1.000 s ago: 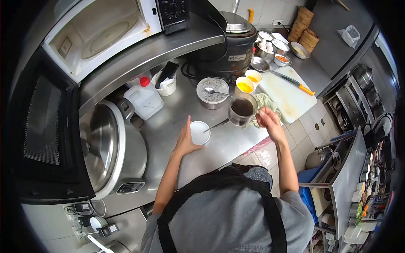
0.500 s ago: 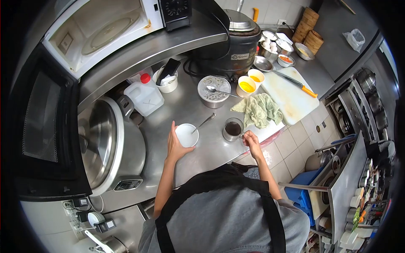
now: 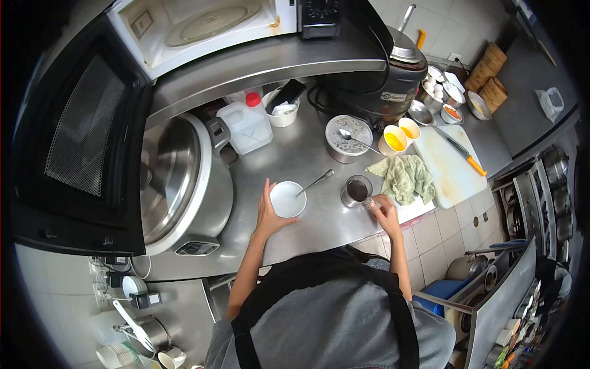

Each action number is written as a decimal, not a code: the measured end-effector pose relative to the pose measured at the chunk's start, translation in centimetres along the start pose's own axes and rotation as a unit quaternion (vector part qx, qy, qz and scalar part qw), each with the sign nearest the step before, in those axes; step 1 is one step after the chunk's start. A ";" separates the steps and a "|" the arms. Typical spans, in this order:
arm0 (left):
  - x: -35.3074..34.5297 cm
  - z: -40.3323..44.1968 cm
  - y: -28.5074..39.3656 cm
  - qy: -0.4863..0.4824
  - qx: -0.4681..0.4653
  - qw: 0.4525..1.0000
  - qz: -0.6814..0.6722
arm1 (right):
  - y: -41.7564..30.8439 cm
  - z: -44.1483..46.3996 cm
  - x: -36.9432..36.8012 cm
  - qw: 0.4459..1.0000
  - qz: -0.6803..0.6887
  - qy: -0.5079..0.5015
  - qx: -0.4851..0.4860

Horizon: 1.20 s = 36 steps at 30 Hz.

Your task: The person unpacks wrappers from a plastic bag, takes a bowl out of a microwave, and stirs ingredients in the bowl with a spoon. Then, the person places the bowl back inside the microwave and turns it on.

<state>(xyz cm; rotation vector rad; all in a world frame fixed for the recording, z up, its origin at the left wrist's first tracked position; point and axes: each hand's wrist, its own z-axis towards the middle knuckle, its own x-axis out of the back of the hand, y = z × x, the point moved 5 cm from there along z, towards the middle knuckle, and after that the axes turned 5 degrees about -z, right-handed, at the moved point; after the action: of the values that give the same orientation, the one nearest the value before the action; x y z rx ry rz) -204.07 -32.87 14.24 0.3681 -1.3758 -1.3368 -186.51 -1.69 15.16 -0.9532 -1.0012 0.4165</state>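
Note:
My left hand (image 3: 270,215) curves around the left and near side of a white bowl (image 3: 284,198), thumb along its near rim. A metal spoon (image 3: 316,182) leans in the bowl, its handle pointing up and right. To the right, my right hand (image 3: 385,213) pinches the handle of a clear glass mug (image 3: 355,197) with dark liquid inside. Both vessels appear to stand on the steel counter (image 3: 246,203). A crumpled green cloth (image 3: 405,178) lies just beyond my right hand.
A lidded cooker (image 3: 215,190) stands left, below the open microwave door (image 3: 86,129). Behind the bowl are a plastic jug (image 3: 246,126) and a metal pot with a spoon on it (image 3: 349,136). Paper cups of yellow liquid (image 3: 393,141) sit near a cutting board (image 3: 452,169) bearing a knife (image 3: 461,152).
The view has swung left, so the counter and its things appear farther right. My left hand stays around the bowl and my right hand stays at the mug handle.

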 end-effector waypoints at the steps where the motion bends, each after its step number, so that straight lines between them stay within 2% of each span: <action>1: 0.2 0.0 0.0 -0.001 -0.003 1.000 0.003 | -1.6 0.3 1.1 0.997 -0.066 0.047 0.007; 3: 0.3 0.0 -0.4 0.003 0.007 1.000 -0.006 | -4.1 0.3 1.9 0.971 -0.195 0.138 0.019; 4: 0.4 -0.1 -0.7 0.003 0.011 1.000 -0.010 | -4.4 0.2 1.2 0.978 -0.155 0.135 -0.018; 6: 0.2 0.0 -1.1 0.000 0.009 0.999 -0.043 | -6.0 0.3 -2.8 0.993 0.094 0.006 -0.068; 7: 0.2 0.1 -1.2 -0.003 0.007 0.998 -0.060 | -6.5 0.4 -5.8 0.976 0.198 -0.063 -0.070; 8: 0.3 0.0 -1.4 -0.006 0.011 0.998 -0.059 | -8.0 0.3 -8.2 0.940 0.268 -0.148 -0.152; 10: 0.4 0.1 -1.5 -0.009 0.017 0.998 -0.058 | -6.7 0.6 -13.1 0.892 0.354 -0.161 -0.232; 13: 0.4 0.0 -1.6 -0.011 0.016 0.999 -0.048 | -5.8 3.2 -16.1 0.875 0.401 -0.093 -0.253; 16: 0.5 0.1 -1.5 -0.013 0.015 0.999 -0.046 | -6.2 5.1 -16.5 0.863 0.437 -0.043 -0.249; 19: 0.5 0.0 -1.4 -0.011 -0.002 0.999 -0.032 | -5.2 6.2 -17.1 0.865 0.458 -0.037 -0.201; 22: 0.6 0.0 -1.4 -0.018 0.003 1.000 -0.025 | -4.5 6.7 -17.3 0.870 0.453 -0.007 -0.197; 31: 0.3 0.4 -1.3 -0.043 0.016 0.997 -0.060 | -5.3 7.2 -15.4 0.859 0.476 0.007 -0.188; 36: 0.0 0.6 -1.3 -0.052 0.008 0.997 -0.055 | -7.5 7.5 -13.7 0.879 0.463 0.005 -0.114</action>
<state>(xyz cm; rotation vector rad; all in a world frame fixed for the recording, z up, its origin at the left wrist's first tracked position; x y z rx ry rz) -205.13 -33.00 13.28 0.3941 -1.4701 -1.4530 -200.72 -11.56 15.74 -1.6321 -0.5243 1.1034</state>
